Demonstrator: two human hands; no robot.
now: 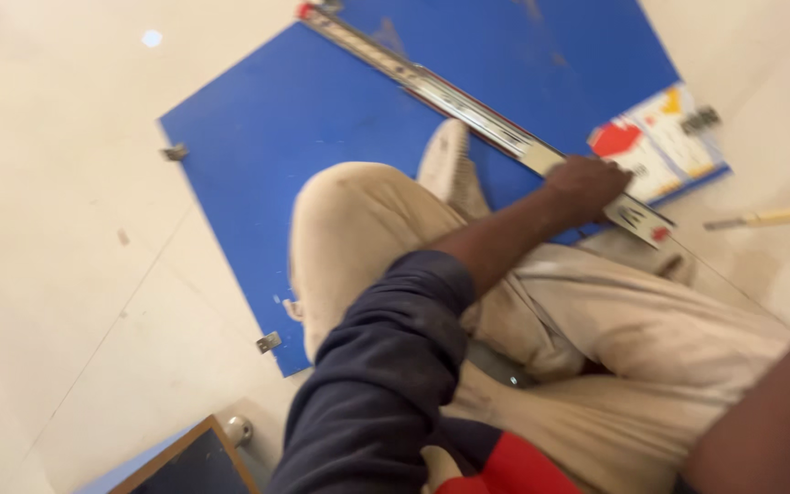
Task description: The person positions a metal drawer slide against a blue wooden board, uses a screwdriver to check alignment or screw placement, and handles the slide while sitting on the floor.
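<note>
- Left hand closed over metal drawer slide, pressing it on blue panel.
- Right hand: grip out of view, cannot tell.
- Risk: slide skews if pressure shifts; fingers near rail edge.

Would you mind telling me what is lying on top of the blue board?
A metal drawer slide held by the left hand, a shoe and a printed packet; the knee hides part of the blue board.
</note>
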